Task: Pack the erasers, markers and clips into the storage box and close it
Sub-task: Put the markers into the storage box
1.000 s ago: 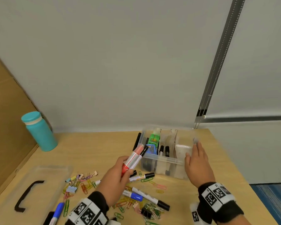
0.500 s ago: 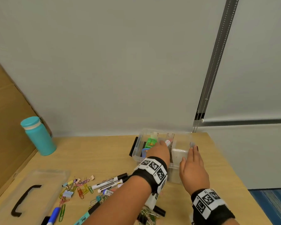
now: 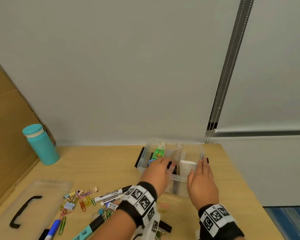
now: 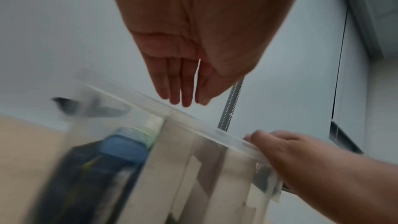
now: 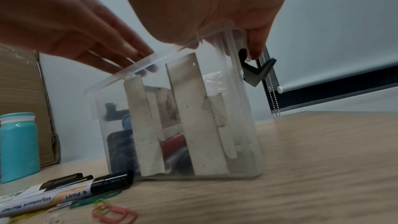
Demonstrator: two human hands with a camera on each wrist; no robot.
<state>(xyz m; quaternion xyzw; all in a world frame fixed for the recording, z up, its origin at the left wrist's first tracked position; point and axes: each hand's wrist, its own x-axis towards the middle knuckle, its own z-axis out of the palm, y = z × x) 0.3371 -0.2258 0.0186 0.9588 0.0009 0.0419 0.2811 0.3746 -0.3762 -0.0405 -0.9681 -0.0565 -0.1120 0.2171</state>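
Two hands work at the clear storage box (image 3: 177, 179), which stands toward the far right corner of the tabletop (image 3: 100, 163), its long axis running left to right, parallel to the far edge. The right hand (image 3: 202, 179) lies over the box's right end, fingers straight and together along the rim, thumb hooked over the near wall, steadying it. The left hand (image 3: 157, 172) reaches in over the near rim above the middle compartment, its fingers extended and close together; a pink-and-white marker tip shows at its fingertips (image 3: 170, 164), but whether they pinch it or have let go I cannot tell, and the left-wrist view shows nothing held against the palm. The lid (image 3: 47, 191) with its black handle lies flat near the left edge, well apart from the box. What remains loose sits between lid and box, toward the near edge: two black-capped markers (image 3: 111, 195) lying with their long axes roughly left to right, caps pointing toward the box, and beyond them the scatter of coloured clips (image 3: 80, 201). These lie below and to the left of the left hand's fingers, so that hand is plainly nearer; I judge the coming reach is a draw back toward the near edge, taking the markers across their short axis.
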